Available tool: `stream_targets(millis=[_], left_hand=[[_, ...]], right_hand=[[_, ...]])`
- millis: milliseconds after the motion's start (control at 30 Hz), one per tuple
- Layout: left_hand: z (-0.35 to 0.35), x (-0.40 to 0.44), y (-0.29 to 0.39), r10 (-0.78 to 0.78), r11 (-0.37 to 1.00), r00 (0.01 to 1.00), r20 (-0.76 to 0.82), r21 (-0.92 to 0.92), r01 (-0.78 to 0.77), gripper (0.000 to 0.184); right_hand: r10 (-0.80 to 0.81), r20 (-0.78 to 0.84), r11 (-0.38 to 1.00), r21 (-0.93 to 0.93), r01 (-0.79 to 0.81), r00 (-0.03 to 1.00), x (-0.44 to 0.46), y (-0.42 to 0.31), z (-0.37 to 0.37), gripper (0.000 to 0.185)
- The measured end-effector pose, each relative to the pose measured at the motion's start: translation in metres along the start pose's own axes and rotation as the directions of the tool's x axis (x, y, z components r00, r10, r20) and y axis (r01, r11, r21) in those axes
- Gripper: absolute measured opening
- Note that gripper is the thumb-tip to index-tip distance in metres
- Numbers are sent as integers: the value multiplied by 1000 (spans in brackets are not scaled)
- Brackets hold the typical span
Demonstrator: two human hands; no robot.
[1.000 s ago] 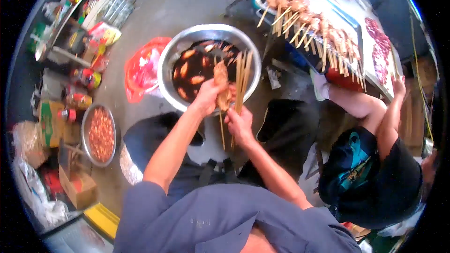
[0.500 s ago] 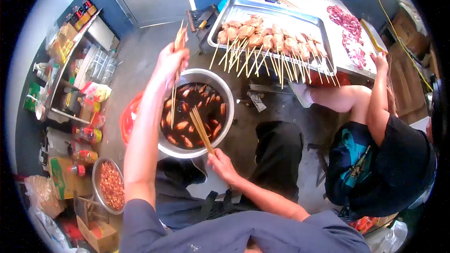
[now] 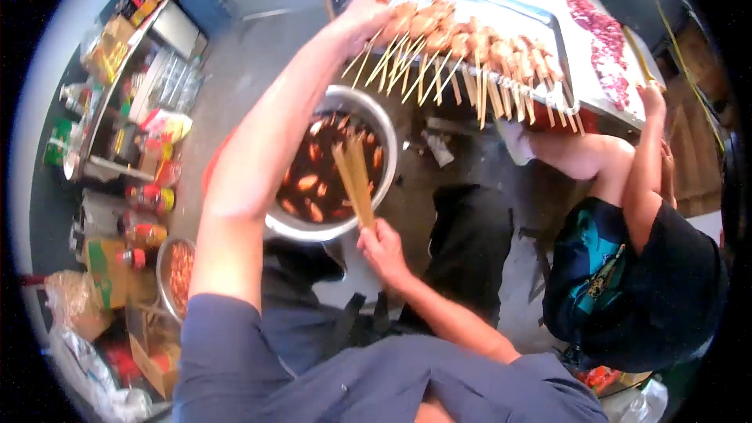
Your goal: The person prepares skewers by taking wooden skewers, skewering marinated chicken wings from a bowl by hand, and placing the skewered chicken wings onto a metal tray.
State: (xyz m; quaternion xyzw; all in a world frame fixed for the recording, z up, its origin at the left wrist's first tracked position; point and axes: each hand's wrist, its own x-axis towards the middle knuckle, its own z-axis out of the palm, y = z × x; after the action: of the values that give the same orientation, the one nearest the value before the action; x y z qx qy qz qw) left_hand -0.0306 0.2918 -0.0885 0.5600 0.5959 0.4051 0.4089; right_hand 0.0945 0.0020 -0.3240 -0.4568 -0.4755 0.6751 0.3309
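My left hand reaches over the left edge of the metal tray, its fingers blurred and closed around a meat skewer, with thin sticks showing just below. Several skewers of pale brown meat lie side by side in the tray, bare sticks jutting over the near edge. A bundle of bamboo sticks is gripped in my right hand, tips up over a metal bowl. Pieces of meat float in dark liquid inside that bowl. My left forearm covers the bowl's left side.
A seated person on the right has a hand at the table beside chopped red meat. Shelves with bottles and boxes line the left wall. Another bowl of reddish pieces stands on the floor at left.
My left hand has gone up and right from above the bowl to the tray, carrying the meat skewer. My right hand stays near the bowl with its sticks, shifted slightly right.
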Motion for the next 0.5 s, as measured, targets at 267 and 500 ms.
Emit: stream_targets(millis=[267,500], left_hand=[[-101,-88,-147,-26,997,933,-359,62,52,25],[-107,-181,-319,-201,610,878,-434,646,459,35]], right_hand=[[23,-17,998,61,-22,1000,-6,-18,-2,18],[36,-51,999,-35,-38,998,-12,-15,-4,18]])
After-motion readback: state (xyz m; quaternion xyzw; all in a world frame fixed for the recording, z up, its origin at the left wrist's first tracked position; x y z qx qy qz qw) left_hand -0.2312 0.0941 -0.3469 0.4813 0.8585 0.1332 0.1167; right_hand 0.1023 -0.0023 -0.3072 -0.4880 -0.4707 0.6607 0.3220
